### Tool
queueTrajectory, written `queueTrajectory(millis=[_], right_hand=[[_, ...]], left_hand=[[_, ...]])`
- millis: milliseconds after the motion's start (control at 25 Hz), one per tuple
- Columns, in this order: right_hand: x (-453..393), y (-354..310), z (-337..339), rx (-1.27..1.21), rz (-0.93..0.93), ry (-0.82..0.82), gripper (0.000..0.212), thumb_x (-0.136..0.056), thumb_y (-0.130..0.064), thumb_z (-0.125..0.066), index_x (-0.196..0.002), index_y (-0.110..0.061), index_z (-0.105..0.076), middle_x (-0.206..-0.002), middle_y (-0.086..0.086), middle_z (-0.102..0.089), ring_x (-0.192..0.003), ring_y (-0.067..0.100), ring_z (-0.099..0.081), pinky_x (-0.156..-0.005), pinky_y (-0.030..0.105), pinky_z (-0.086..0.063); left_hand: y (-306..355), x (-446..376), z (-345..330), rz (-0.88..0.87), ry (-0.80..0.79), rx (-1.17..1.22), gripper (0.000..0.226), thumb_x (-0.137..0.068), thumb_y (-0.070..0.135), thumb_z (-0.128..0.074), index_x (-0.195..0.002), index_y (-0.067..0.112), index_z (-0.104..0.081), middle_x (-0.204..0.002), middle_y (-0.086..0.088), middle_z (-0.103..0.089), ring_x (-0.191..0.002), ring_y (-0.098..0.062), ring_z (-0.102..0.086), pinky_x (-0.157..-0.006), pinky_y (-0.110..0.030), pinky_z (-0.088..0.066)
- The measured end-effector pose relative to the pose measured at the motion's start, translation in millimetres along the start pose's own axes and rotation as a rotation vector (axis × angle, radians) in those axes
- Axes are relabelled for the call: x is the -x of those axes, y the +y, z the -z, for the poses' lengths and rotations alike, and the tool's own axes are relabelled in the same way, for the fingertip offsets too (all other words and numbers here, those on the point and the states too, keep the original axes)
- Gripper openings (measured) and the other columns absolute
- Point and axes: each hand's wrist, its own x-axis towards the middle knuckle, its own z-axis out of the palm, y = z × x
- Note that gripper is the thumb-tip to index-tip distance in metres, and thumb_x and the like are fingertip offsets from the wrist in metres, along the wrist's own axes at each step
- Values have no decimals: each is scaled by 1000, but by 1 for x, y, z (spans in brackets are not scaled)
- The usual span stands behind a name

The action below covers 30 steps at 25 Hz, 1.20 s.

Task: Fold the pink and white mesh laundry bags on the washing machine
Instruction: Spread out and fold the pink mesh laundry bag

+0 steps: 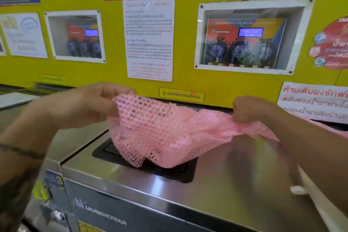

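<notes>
A pink mesh laundry bag point(165, 133) hangs crumpled between both hands above the steel top of the washing machine point(216, 184). My left hand point(88, 103) pinches its upper left corner. My right hand point(248, 109) grips its right edge, and more pink mesh trails off behind my right forearm toward the right. The bag's lower fold sags onto the black hatch point(169, 172) set in the machine top. A white strip point(320, 199), blurred, lies at the lower right under my right arm; I cannot tell whether it is the white bag.
A yellow wall point(222, 84) with posters and two windowed dispenser boxes stands right behind the machine. A neighbouring machine top point(79, 137) sits to the left, with a gap between them. The machine's front panel point(113, 211) drops away at the near edge.
</notes>
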Motion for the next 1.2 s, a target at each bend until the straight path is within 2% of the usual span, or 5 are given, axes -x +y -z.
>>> queueTrajectory(millis=[120, 280, 440, 760, 1200], right_hand=[[-7, 9, 4, -192, 55, 54, 27, -83, -15, -54, -103, -4, -68, -110, 19, -67, -96, 34, -64, -75, 39, -53], [9, -29, 9, -524, 338, -75, 42, -85, -5, -56, -124, -19, -64, -116, 1, -63, -105, 23, -61, -85, 39, -54], [24, -58, -10, -397, 492, -146, 49, -82, -3, -59, -127, -22, -59, -92, -10, -54, -84, 14, -58, -66, 33, -52], [3, -36, 25, -683, 336, 756, 21, -80, -5, -56, -90, -24, -59, -91, 1, -52, -83, 21, -50, -66, 36, -40], [3, -69, -17, -199, 392, -212, 33, -83, -16, -64, -114, -4, -67, -111, 13, -71, -86, 22, -63, -71, 36, -50]], left_hand=[[-16, 14, -4, 98, -268, 248, 57, -84, 20, -71, -129, -7, -48, -116, -34, -63, -107, -41, -63, -96, -47, -47], [-48, -30, -17, 118, 562, -228, 37, -61, 39, -84, -95, 34, -73, -110, -12, -74, -97, -24, -70, -94, -42, -51], [-77, -71, -41, 457, 393, -764, 52, -84, 40, -67, -133, 36, -51, -118, 5, -59, -106, -17, -59, -94, -32, -45], [-58, -92, -24, -37, 1051, -878, 18, -87, 9, -49, -83, 6, -67, -71, -11, -66, -63, -26, -55, -57, -32, -37], [-71, -93, -6, 252, 604, -996, 45, -88, 29, -56, -133, 26, -55, -134, -6, -57, -119, -28, -55, -100, -40, -46]])
